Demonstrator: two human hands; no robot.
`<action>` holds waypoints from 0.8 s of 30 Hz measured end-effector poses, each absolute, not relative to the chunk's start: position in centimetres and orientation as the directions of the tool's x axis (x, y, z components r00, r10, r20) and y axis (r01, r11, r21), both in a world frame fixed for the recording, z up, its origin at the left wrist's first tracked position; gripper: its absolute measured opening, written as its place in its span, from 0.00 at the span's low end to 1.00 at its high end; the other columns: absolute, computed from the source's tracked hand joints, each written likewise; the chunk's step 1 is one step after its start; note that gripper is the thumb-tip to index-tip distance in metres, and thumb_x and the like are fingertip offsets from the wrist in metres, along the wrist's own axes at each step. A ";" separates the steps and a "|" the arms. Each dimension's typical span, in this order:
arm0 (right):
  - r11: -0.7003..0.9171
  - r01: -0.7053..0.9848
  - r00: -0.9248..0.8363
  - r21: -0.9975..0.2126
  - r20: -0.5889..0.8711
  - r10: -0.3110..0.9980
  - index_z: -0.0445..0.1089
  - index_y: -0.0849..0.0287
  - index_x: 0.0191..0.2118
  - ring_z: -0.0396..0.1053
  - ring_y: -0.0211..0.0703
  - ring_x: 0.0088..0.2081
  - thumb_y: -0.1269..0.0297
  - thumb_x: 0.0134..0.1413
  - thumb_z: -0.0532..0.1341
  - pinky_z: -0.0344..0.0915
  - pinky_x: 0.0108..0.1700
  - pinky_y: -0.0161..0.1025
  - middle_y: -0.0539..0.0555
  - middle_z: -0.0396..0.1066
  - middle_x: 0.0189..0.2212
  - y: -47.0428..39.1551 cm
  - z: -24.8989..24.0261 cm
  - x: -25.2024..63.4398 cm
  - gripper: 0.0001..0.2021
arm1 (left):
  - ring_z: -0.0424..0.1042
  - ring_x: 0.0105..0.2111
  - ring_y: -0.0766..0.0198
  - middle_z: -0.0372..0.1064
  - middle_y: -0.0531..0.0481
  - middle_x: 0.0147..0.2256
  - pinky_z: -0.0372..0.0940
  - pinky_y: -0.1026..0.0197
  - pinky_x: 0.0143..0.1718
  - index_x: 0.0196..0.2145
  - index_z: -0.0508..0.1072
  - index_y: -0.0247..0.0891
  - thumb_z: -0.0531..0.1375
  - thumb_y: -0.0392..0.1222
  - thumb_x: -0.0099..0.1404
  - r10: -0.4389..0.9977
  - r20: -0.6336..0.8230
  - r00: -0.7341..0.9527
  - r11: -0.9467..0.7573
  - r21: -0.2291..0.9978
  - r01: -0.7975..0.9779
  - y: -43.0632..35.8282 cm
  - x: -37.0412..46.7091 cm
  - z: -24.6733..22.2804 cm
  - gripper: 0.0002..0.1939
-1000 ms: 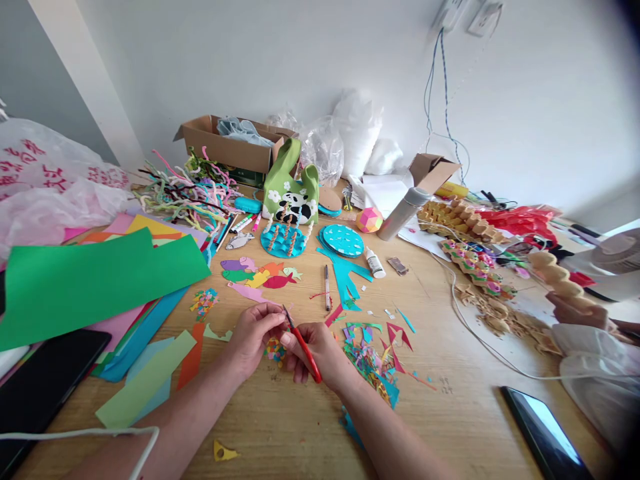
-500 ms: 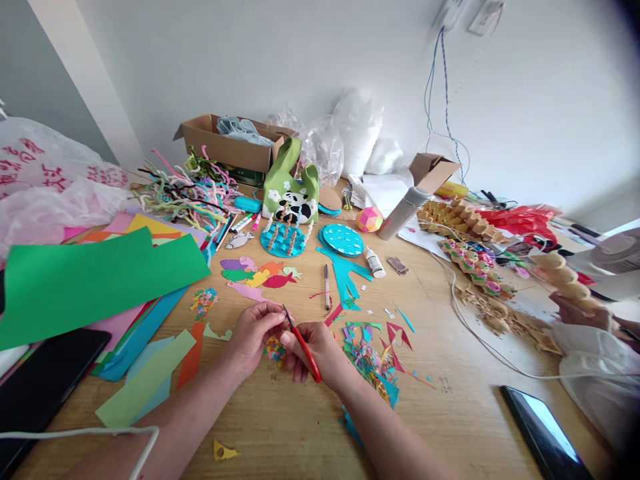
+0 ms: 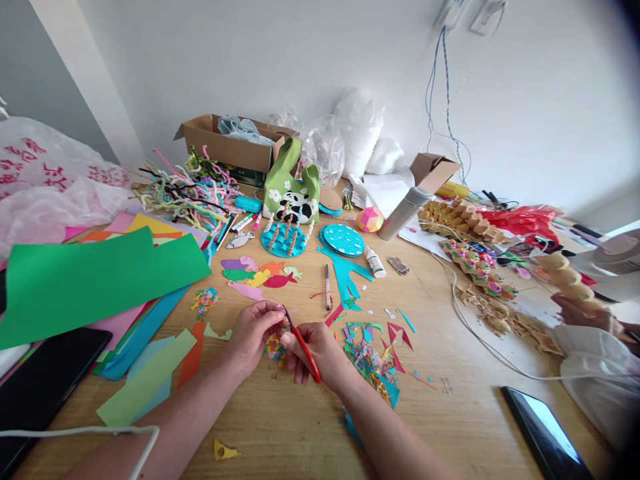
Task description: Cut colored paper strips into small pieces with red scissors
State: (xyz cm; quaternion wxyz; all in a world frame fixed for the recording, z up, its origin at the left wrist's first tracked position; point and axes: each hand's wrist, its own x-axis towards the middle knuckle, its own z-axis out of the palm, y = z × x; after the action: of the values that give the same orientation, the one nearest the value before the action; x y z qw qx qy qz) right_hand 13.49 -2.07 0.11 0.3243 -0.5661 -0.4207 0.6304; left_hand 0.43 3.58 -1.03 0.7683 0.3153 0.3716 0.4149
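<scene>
Red-handled scissors (image 3: 306,353) are held in my right hand (image 3: 316,348), blades pointing up and to the left. The fingertips of my left hand (image 3: 257,333) are pinched together close beside the blade tips; what they hold is too small to make out. Partly hidden between the hands lies a pile of small coloured paper bits (image 3: 275,348). Beyond them rest several cut paper fish, among them a red fish (image 3: 280,280) and a purple fish (image 3: 239,265). To the right of my right hand is a heap of paper scraps (image 3: 367,360).
Green paper sheets (image 3: 100,277) and a black phone (image 3: 43,387) lie at left. A pen (image 3: 327,287), glue bottle (image 3: 375,262), blue discs (image 3: 343,240) and a grey flask (image 3: 404,213) stand or lie beyond. A cable (image 3: 480,340) and another phone (image 3: 545,430) are at right.
Both hands and the scissors keep nearly the same place. The view has shifted very slightly; nothing else has visibly moved.
</scene>
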 end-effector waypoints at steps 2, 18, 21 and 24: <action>-0.433 0.057 -0.149 -0.900 -0.437 0.887 0.63 0.63 0.18 0.64 0.33 0.13 0.37 0.37 0.64 0.58 0.13 0.27 0.50 0.66 0.12 -2.1 0.1 13.5 0.28 | 0.66 0.23 0.67 0.70 0.51 0.21 0.60 0.65 0.26 0.22 0.71 0.34 0.66 0.37 0.44 0.873 -0.308 0.378 0.455 0.794 -0.403 3.6 0.4 -0.9 0.07; -0.385 0.010 -0.143 -0.923 -0.383 0.913 0.66 0.64 0.25 0.63 0.33 0.12 0.42 0.41 0.64 0.61 0.15 0.28 0.48 0.66 0.14 -2.0 -0.4 13.5 0.25 | 0.67 0.22 0.66 0.69 0.52 0.21 0.61 0.64 0.24 0.21 0.70 0.34 0.66 0.38 0.44 0.866 -0.311 0.391 0.464 0.792 -0.398 3.5 0.4 -0.9 0.07; -0.359 -0.002 -0.103 -0.933 -0.357 0.929 0.66 0.64 0.25 0.63 0.33 0.13 0.42 0.43 0.63 0.63 0.17 0.30 0.48 0.66 0.14 -1.9 -0.4 13.6 0.25 | 0.67 0.20 0.66 0.71 0.50 0.25 0.61 0.63 0.22 0.21 0.70 0.34 0.66 0.38 0.44 0.860 -0.320 0.398 0.476 0.782 -0.401 3.5 0.4 -0.9 0.09; -0.365 0.008 -0.109 -0.931 -0.364 0.925 0.67 0.65 0.26 0.63 0.33 0.13 0.42 0.44 0.63 0.63 0.18 0.30 0.49 0.66 0.14 -1.9 -0.3 13.6 0.25 | 0.67 0.21 0.67 0.71 0.50 0.25 0.61 0.63 0.22 0.22 0.70 0.34 0.66 0.38 0.44 0.860 -0.317 0.399 0.476 0.780 -0.406 3.5 0.4 -0.9 0.09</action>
State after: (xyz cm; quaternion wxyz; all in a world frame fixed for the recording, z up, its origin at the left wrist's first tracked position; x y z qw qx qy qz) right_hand 13.58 -1.93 -0.34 0.3737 -0.5531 -0.4216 0.6137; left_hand 0.41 3.50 -0.86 0.7770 0.3097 0.3666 0.4074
